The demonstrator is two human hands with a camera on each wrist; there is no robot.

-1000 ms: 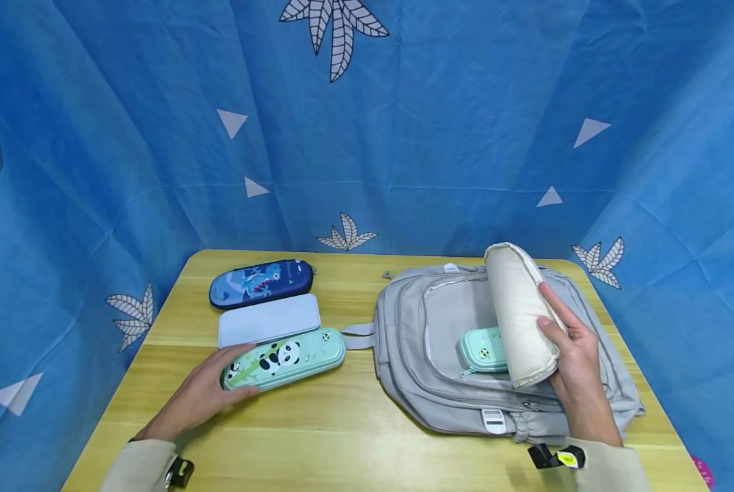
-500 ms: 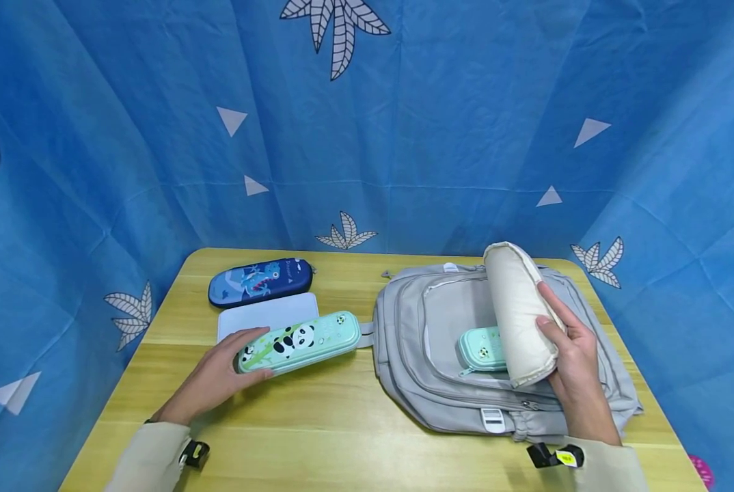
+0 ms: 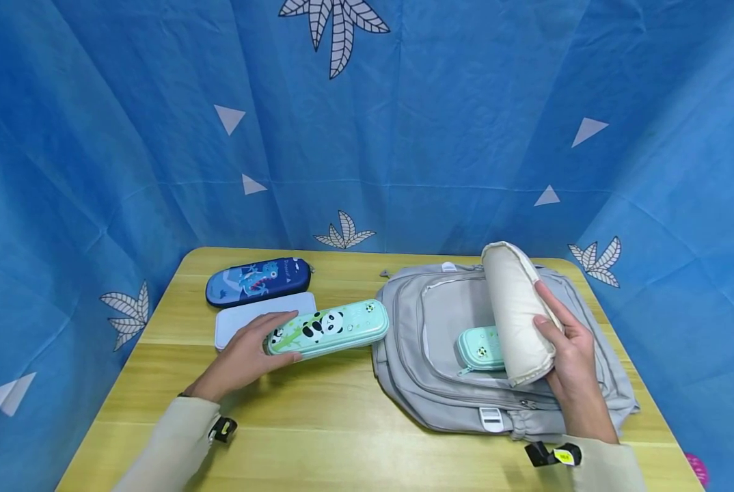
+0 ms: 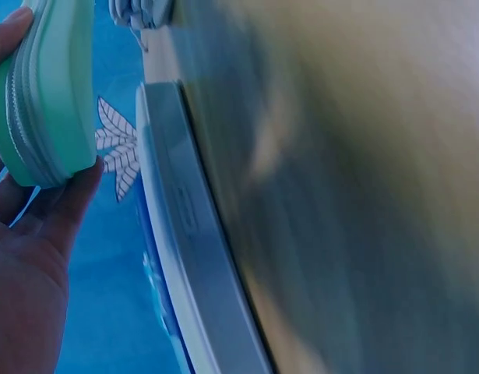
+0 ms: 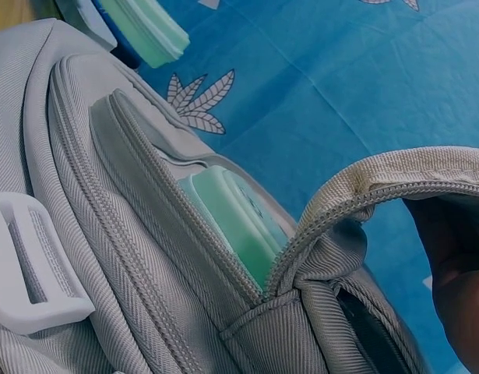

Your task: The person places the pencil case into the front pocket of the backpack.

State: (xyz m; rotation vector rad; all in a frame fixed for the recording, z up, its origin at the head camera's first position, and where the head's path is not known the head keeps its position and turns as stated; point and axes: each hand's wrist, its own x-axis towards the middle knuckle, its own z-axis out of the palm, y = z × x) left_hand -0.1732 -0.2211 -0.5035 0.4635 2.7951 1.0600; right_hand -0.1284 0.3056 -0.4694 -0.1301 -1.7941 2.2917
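My left hand (image 3: 249, 355) grips the left end of a mint-green pencil case (image 3: 330, 329) with pandas on it, thumb on the near side and fingers on the far side. In the left wrist view the case (image 4: 64, 86) is raised above the table. Its right end reaches the left edge of a grey backpack (image 3: 404, 383). My right hand (image 3: 573, 355) holds up the backpack's cream-lined pocket flap (image 3: 517, 318), pinched at its edge. A second mint-green pencil case (image 3: 482, 347) lies in the unzipped pocket, partly hidden behind the flap; the right wrist view shows its end (image 5: 235, 214).
A pale blue-white case (image 3: 232, 321) lies on the wooden table (image 3: 367, 451) behind my left hand. Behind it is a dark blue dinosaur pencil case (image 3: 258, 281). A blue curtain (image 3: 404, 137) closes off the back and sides. A white buckle (image 3: 491, 419) sits at the backpack's near edge.
My left hand has lifted the panda pencil case beside the pale case and carried it right, to the backpack's edge. My right hand keeps the flap raised, almost unmoved.
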